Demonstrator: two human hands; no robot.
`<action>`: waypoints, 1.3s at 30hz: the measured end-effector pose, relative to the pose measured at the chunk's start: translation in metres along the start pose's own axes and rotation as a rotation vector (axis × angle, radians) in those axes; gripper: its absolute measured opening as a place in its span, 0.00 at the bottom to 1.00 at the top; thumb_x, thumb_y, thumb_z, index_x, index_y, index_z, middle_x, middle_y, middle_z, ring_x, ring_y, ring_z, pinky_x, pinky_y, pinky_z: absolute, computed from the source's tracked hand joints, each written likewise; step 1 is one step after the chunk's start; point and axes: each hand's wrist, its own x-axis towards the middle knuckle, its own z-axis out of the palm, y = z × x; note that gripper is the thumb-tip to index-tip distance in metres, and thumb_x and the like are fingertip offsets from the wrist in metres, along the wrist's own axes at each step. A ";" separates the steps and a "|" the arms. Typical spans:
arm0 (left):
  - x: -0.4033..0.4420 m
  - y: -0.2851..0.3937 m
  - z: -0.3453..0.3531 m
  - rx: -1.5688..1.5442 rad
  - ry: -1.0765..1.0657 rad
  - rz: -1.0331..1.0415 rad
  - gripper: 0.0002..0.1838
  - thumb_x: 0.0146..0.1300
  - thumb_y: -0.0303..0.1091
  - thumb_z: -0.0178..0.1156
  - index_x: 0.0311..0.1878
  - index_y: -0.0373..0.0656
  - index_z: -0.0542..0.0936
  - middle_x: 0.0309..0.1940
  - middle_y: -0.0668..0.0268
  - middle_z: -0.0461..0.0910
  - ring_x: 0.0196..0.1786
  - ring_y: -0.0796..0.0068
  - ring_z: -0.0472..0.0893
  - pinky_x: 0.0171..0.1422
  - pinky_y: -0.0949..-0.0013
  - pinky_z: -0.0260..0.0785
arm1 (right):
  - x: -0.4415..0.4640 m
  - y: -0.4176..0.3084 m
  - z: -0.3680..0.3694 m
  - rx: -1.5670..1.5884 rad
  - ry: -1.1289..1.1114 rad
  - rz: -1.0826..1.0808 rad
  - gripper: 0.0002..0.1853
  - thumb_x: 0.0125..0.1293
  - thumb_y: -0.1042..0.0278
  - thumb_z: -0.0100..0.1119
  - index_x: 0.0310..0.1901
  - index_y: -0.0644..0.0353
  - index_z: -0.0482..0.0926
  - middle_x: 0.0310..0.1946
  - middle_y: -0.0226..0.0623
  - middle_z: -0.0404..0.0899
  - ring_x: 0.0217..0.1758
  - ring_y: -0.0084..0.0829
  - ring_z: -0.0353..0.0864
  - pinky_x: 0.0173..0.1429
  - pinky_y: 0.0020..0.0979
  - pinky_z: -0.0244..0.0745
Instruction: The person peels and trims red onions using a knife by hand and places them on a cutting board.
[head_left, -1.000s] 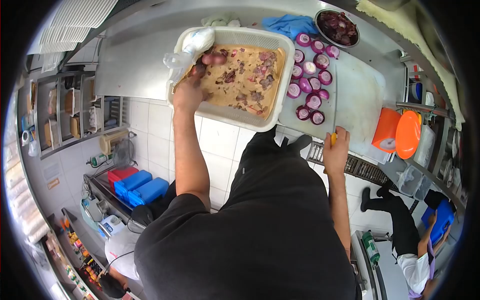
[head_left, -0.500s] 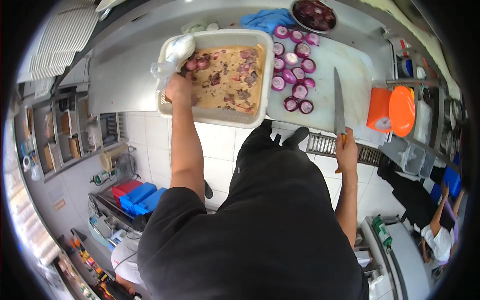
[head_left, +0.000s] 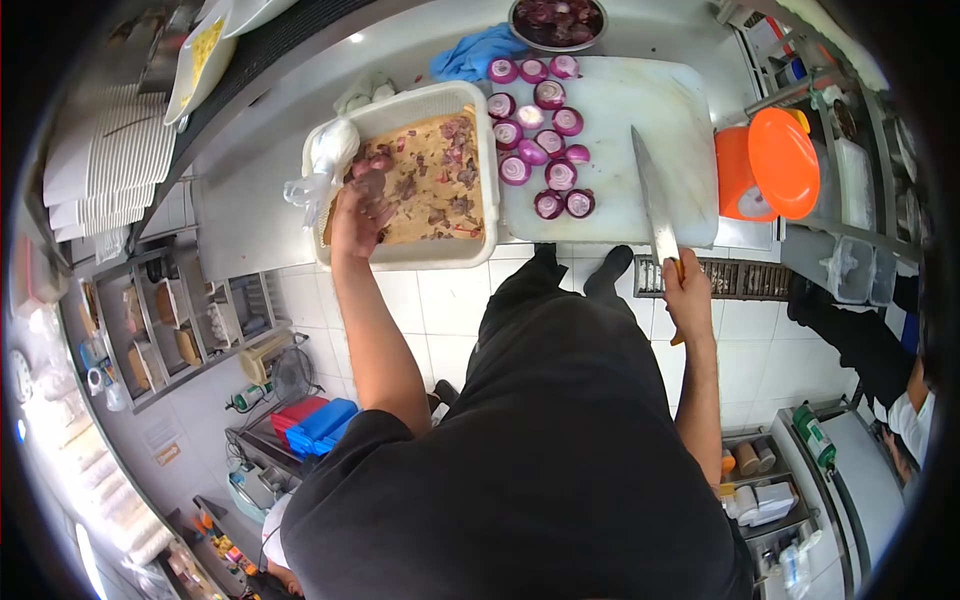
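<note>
My left hand (head_left: 357, 222) is over the near left part of a white plastic bin (head_left: 490, 205), its fingers bent around a blurred red onion (head_left: 370, 184). More red onions (head_left: 377, 160) lie just beyond it, among loose skins on the bin's brown bottom. In my right hand (head_left: 688, 290) is the orange handle of a long knife (head_left: 648, 185). Its blade points away over the near right part of a white cutting board (head_left: 620, 110), touching nothing I can make out. Several peeled, trimmed red onions (head_left: 561, 175) stand along the board's left side.
A knotted white plastic bag (head_left: 335, 145) rests in the bin's far left corner. Behind the board are a blue cloth (head_left: 477, 52) and a metal bowl (head_left: 560, 40) of dark red pieces. An orange container (head_left: 735, 172) with its lid (head_left: 784, 163) stands right. Other people are at both sides.
My left hand has drawn back toward me from the bin's far left with an onion. My right hand keeps the knife, its blade still pointing away. The whole view has shifted.
</note>
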 end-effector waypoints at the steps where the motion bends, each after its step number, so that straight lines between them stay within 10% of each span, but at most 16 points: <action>1: -0.012 0.005 0.017 -0.120 -0.165 0.004 0.24 0.69 0.39 0.68 0.66 0.46 0.78 0.59 0.60 0.85 0.52 0.59 0.84 0.66 0.48 0.81 | -0.002 0.000 -0.002 0.031 -0.007 0.016 0.14 0.80 0.63 0.59 0.59 0.63 0.79 0.32 0.58 0.84 0.36 0.60 0.85 0.42 0.51 0.77; 7: -0.058 0.011 0.193 -0.240 -0.692 -0.014 0.22 0.73 0.38 0.67 0.68 0.49 0.79 0.63 0.63 0.82 0.59 0.61 0.83 0.65 0.51 0.81 | -0.002 0.011 -0.011 0.145 0.073 -0.043 0.14 0.79 0.61 0.61 0.52 0.65 0.78 0.30 0.57 0.82 0.33 0.58 0.84 0.40 0.49 0.75; 13: -0.101 -0.099 0.337 0.928 -0.797 0.534 0.31 0.63 0.32 0.77 0.68 0.44 0.78 0.59 0.60 0.83 0.57 0.68 0.87 0.59 0.64 0.81 | -0.001 0.013 -0.026 -0.074 0.029 -0.047 0.17 0.77 0.60 0.64 0.53 0.65 0.74 0.34 0.61 0.85 0.42 0.65 0.86 0.47 0.58 0.78; 23: -0.126 -0.142 0.353 1.471 -0.685 0.869 0.31 0.57 0.36 0.82 0.63 0.44 0.80 0.54 0.59 0.87 0.53 0.59 0.89 0.57 0.59 0.82 | -0.035 -0.004 -0.033 -0.243 0.086 -0.134 0.12 0.78 0.63 0.62 0.52 0.61 0.74 0.36 0.52 0.86 0.41 0.57 0.89 0.46 0.55 0.84; 39: -0.129 -0.126 0.372 1.512 -0.780 0.724 0.20 0.60 0.37 0.81 0.51 0.48 0.81 0.44 0.62 0.89 0.47 0.58 0.90 0.51 0.54 0.82 | -0.057 -0.031 -0.038 -0.274 -0.053 -0.029 0.10 0.78 0.70 0.58 0.53 0.63 0.71 0.39 0.54 0.84 0.41 0.55 0.90 0.43 0.53 0.85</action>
